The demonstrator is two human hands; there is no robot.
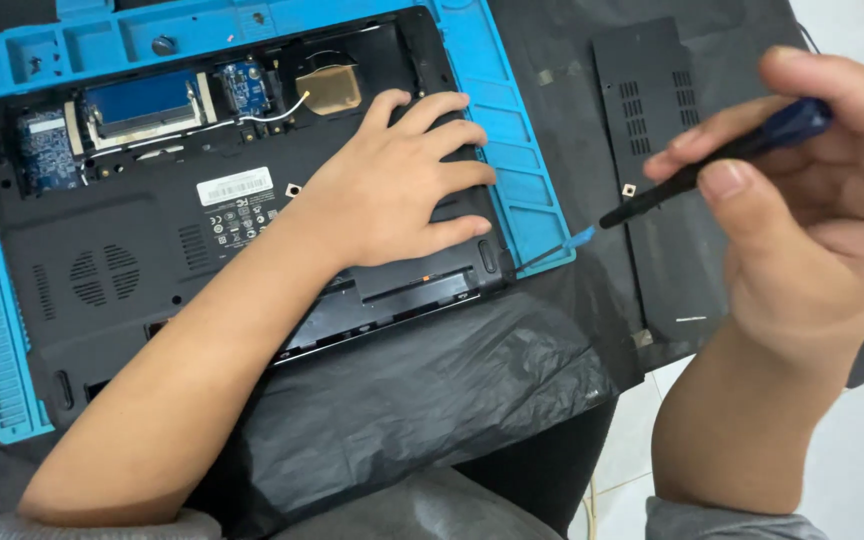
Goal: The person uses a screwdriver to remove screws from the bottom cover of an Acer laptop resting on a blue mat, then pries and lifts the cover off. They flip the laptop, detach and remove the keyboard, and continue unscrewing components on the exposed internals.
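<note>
— Under everything?
— Blue repair mat (pixel 522 150), ribbed along its left edge, small trays along the top with a dark screw (pixel 163 45) in one.
— To the right?
— Black vented cover panel (pixel 652 170), lying flat on dark cloth.
— Nearer the front?
— Crumpled black plastic sheet (pixel 422 390); white tiled floor (pixel 852 460) at the lower right corner.

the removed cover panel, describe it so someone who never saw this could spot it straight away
Start at the blue mat holding the opened laptop, which the left hand presses down. Just right of the mat, on black sheeting, lies the cover panel, beneath the screwdriver in the right hand. It is a flat, loose black plate with small vent grilles, showing no circuit boards.
</note>
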